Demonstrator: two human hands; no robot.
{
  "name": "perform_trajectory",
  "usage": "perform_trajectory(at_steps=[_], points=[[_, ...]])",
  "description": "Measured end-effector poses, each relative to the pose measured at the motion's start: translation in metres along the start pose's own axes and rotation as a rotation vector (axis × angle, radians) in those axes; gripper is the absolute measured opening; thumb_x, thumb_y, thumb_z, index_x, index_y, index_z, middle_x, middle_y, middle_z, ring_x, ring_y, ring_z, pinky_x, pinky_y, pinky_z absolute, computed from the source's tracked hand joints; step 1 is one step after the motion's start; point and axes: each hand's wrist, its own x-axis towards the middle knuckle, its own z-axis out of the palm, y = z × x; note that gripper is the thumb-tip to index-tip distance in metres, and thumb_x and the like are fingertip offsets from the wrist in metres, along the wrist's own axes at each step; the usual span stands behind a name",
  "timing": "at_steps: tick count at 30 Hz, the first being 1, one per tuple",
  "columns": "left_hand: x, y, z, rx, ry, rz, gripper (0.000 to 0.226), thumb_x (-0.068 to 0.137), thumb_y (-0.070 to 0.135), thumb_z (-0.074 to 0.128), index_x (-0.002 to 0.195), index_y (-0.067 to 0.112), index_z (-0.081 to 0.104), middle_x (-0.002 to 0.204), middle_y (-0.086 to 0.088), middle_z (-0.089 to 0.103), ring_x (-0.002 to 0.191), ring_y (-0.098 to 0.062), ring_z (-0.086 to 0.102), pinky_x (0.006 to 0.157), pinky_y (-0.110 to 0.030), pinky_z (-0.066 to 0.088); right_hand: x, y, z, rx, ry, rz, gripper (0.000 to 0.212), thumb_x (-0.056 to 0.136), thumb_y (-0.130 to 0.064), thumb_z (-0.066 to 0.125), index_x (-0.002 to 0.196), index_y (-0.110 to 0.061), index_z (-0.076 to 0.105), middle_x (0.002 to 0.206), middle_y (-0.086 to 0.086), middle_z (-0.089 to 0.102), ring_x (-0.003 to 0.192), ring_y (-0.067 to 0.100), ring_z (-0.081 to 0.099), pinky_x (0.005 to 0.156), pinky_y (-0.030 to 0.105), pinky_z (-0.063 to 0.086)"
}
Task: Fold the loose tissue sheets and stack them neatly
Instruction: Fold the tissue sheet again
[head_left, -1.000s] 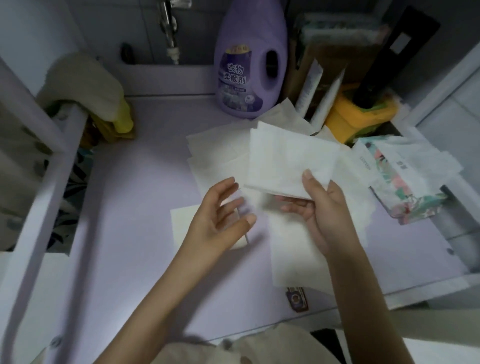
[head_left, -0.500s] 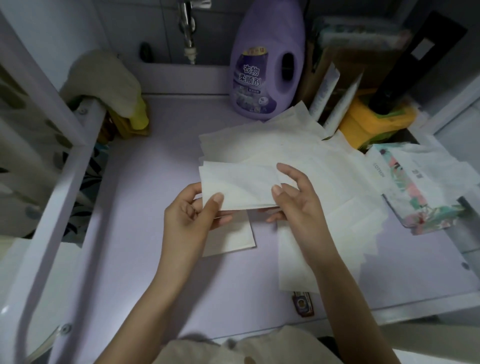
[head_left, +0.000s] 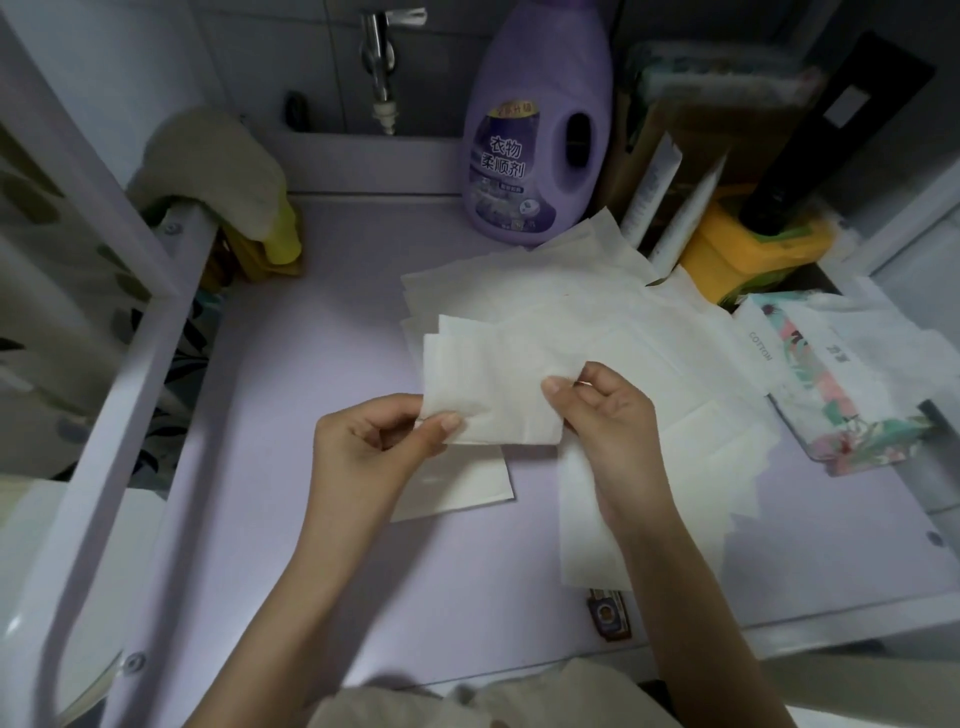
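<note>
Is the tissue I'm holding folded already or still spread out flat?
Folded: the tissue shows two offset layers along its top left edge, and it looks smaller than the loose sheets behind it.

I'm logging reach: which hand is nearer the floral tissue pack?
Right. The right hand pinches the held tissue, left of the floral pack; the left hand holds its other end, farther away.

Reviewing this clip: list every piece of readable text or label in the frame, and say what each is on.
"衣物柔顺剂": label of the purple bottle.
"COTTON": white flap of the floral tissue pack.
Too blurred to read: the gold band above the bottle's label, the print on the pack's white wrapper, the small sticker at the table's front edge.
The tissue sheet held in both hands shows no text.
</note>
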Motion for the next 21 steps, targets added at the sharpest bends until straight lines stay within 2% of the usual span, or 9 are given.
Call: perform_trajectory(at_steps=[1, 4, 6, 8, 9, 11, 13, 15, 21], points=[[0.0, 0.001, 0.0, -0.039, 0.002, -0.021, 0.007, 0.077, 0.013, 0.07, 0.075, 0.014, 0.076, 0.074, -0.002, 0.074, 0.069, -0.01, 0.067, 0.065, -0.018, 0.054, -0.001, 0.0, 0.001, -0.02, 0.019, -0.016, 0.012, 0.087, -0.01, 0.068, 0.096, -0.004, 0.065, 0.089, 0.006, 0.076, 0.093, 0.027, 0.07, 0.094, 0.043, 0.05], [-0.001, 0.003, 0.001, -0.155, -0.027, -0.124, 0.025, 0.081, 0.028, 0.059, 0.067, 0.019, 0.077, 0.076, -0.001, 0.073, 0.071, -0.01, 0.067, 0.062, -0.02, 0.055, -0.002, 0.0, 0.005, -0.04, 0.036, -0.098, 0.005, 0.089, -0.009, 0.066, 0.089, -0.01, 0.061, 0.077, -0.002, 0.075, 0.079, 0.011, 0.068, 0.082, 0.026, 0.051], [0.001, 0.004, 0.002, -0.204, -0.04, -0.199, 0.034, 0.089, 0.026, 0.053, 0.065, 0.02, 0.077, 0.08, 0.001, 0.074, 0.074, -0.01, 0.069, 0.061, -0.019, 0.055, -0.004, 0.0, 0.006, -0.024, 0.042, -0.153, 0.012, 0.089, -0.008, 0.066, 0.084, -0.008, 0.055, 0.074, 0.0, 0.071, 0.075, 0.013, 0.064, 0.078, 0.027, 0.048], [0.003, 0.005, 0.001, -0.275, -0.027, -0.287, 0.038, 0.095, 0.022, 0.048, 0.071, 0.018, 0.078, 0.086, 0.0, 0.075, 0.077, -0.012, 0.071, 0.061, -0.019, 0.056, -0.005, -0.001, 0.005, 0.01, -0.01, -0.222, 0.022, 0.088, -0.006, 0.066, 0.085, 0.004, 0.047, 0.089, 0.001, 0.071, 0.085, 0.016, 0.064, 0.082, 0.032, 0.048], [0.004, 0.006, 0.001, -0.315, -0.017, -0.33, 0.037, 0.096, 0.021, 0.048, 0.075, 0.014, 0.077, 0.087, -0.002, 0.076, 0.077, -0.013, 0.071, 0.063, -0.02, 0.057, -0.004, 0.0, 0.004, 0.025, -0.061, -0.252, 0.024, 0.088, -0.004, 0.065, 0.085, 0.007, 0.044, 0.103, -0.002, 0.072, 0.098, 0.015, 0.065, 0.088, 0.032, 0.049], [0.007, 0.006, -0.001, -0.38, -0.007, -0.393, 0.03, 0.097, 0.021, 0.047, 0.087, 0.009, 0.072, 0.089, -0.005, 0.075, 0.077, -0.016, 0.072, 0.067, -0.023, 0.058, -0.003, 0.0, 0.001, 0.051, -0.151, -0.307, 0.021, 0.087, -0.002, 0.065, 0.082, 0.0, 0.045, 0.124, -0.005, 0.067, 0.121, 0.016, 0.059, 0.102, 0.034, 0.046], [0.009, 0.005, -0.002, -0.433, -0.016, -0.433, 0.027, 0.097, 0.021, 0.046, 0.095, 0.006, 0.069, 0.091, -0.006, 0.075, 0.08, -0.018, 0.073, 0.069, -0.024, 0.059, -0.004, -0.002, 0.0, 0.076, -0.184, -0.366, 0.025, 0.083, -0.004, 0.068, 0.078, -0.023, 0.054, 0.125, -0.004, 0.066, 0.125, 0.02, 0.056, 0.105, 0.033, 0.044], [0.01, 0.005, -0.004, -0.479, -0.029, -0.463, 0.026, 0.097, 0.021, 0.046, 0.097, 0.007, 0.068, 0.091, -0.005, 0.075, 0.08, -0.019, 0.073, 0.068, -0.025, 0.059, -0.004, -0.004, 0.001, 0.085, -0.183, -0.399, 0.029, 0.08, -0.008, 0.066, 0.073, -0.035, 0.057, 0.121, -0.004, 0.068, 0.123, 0.021, 0.058, 0.103, 0.032, 0.045], [0.01, 0.009, -0.005, -0.579, -0.055, -0.546, 0.023, 0.095, 0.02, 0.048, 0.099, 0.008, 0.067, 0.088, -0.003, 0.074, 0.075, -0.018, 0.073, 0.065, -0.027, 0.06, -0.005, 0.0, 0.0, 0.088, -0.135, -0.403, 0.031, 0.08, -0.001, 0.072, 0.072, -0.02, 0.048, 0.119, 0.002, 0.069, 0.116, 0.018, 0.063, 0.093, 0.024, 0.048]])
